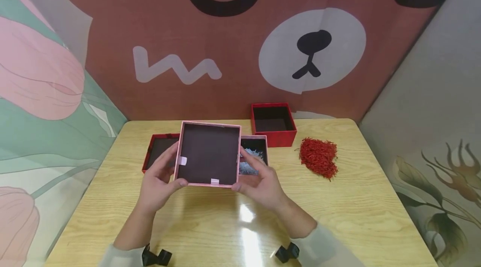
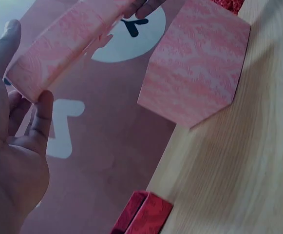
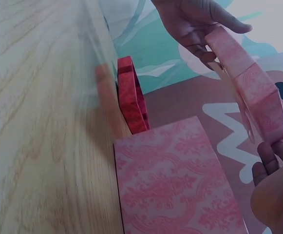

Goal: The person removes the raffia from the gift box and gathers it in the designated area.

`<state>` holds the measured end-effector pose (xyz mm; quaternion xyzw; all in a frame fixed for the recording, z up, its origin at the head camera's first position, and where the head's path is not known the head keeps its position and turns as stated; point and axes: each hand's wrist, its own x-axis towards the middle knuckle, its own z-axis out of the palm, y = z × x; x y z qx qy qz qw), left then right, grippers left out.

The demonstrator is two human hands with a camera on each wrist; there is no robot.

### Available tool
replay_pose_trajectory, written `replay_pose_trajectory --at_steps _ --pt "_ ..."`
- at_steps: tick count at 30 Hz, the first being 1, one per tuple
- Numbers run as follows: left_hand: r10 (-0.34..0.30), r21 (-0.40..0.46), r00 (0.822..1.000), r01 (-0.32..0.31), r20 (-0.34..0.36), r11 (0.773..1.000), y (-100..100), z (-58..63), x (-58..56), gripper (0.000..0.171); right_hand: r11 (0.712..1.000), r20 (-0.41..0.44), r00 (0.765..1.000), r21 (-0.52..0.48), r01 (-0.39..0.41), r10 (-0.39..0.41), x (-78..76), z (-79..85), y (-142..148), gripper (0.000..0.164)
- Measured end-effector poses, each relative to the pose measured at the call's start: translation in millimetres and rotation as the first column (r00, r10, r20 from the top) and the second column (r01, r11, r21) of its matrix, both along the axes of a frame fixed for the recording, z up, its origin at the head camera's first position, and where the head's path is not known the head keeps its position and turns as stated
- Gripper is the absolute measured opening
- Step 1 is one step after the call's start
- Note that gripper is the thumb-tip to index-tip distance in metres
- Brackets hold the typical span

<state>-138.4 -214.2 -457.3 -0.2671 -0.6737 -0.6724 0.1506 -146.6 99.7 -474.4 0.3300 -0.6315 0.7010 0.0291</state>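
A pink patterned box lid (image 1: pixel 208 154) is held up above the table, its dark inner side facing the head camera. My left hand (image 1: pixel 155 187) grips its left edge, thumb at the lower corner. On the opposite edge, my right hand (image 1: pixel 264 185) grips it with the thumb near the lower right corner. Two small pale tabs show on the lid's rim. Behind it and partly hidden stands a pink box (image 1: pixel 267 152) with blue-grey shredded paper (image 1: pixel 248 167) inside. Both wrist views show the lid's patterned side wall (image 2: pixel 66 48) and the pink box upright on the table.
A red lid (image 1: pixel 148 154) with a dark inside lies at the left, partly covered by the held lid. At the back right stands an open red box (image 1: pixel 276 138). Red shredded paper (image 1: pixel 319 157) is heaped to its right on the wooden table (image 1: pixel 338 217).
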Motion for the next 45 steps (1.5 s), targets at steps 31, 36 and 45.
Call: replay_pose_trajectory --at_steps 31,36,45 --pt "0.108 -0.159 0.984 -0.085 0.144 0.984 -68 -9.7 43.8 0.099 0.925 0.088 0.994 0.38 0.024 -0.062 21.6 1.1 -62 0.102" --pt "0.155 -0.205 0.975 -0.121 0.16 0.971 -75 -13.1 51.7 0.099 0.916 0.069 0.996 0.401 0.019 -0.05 25.1 -3.0 -68 0.101" --pt "0.231 -0.293 0.955 -0.17 0.187 0.941 -92 -22.8 63.7 0.097 0.881 0.056 0.998 0.473 0.009 -0.04 27.8 -10.5 -83 0.103"
